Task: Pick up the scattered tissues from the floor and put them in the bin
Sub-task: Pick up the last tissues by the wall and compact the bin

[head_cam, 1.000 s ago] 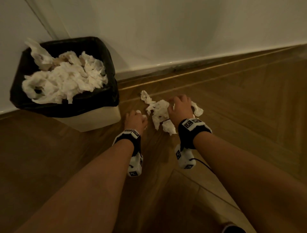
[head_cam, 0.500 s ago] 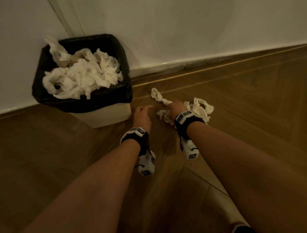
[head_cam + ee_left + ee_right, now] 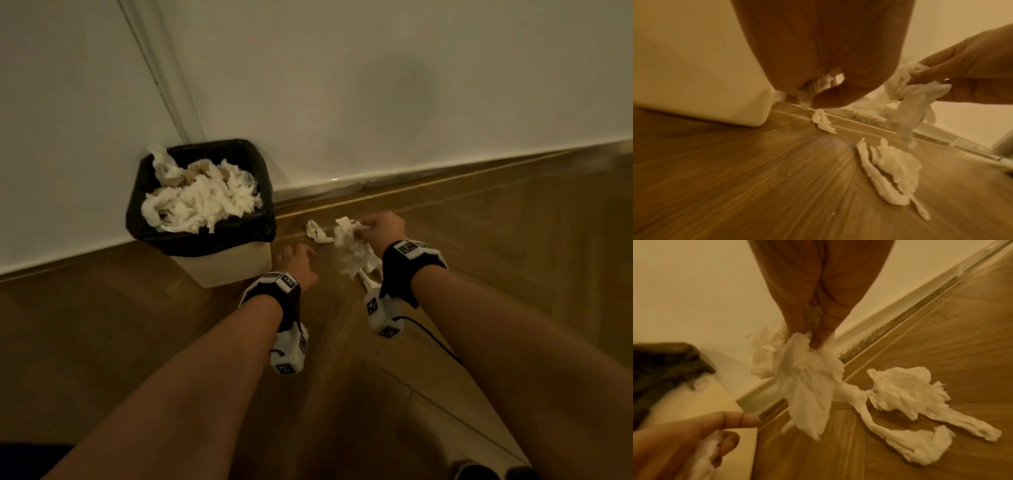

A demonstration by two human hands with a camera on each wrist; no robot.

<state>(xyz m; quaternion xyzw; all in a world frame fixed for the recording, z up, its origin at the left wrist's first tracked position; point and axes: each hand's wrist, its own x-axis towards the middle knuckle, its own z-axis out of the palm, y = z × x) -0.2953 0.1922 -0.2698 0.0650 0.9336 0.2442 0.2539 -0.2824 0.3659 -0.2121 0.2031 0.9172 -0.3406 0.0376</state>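
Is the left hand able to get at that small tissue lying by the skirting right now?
Probably yes. The left hand sits just short of the small tissue with bare floor between, but it already holds tissue, so its grip is partly taken.

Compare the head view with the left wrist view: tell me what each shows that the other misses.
Only the head view shows the bin's black liner and the tissues heaped inside it. Only the left wrist view shows a small tissue pinched in the left hand. Both show the right hand holding a hanging tissue bunch and a scrap on the floor.
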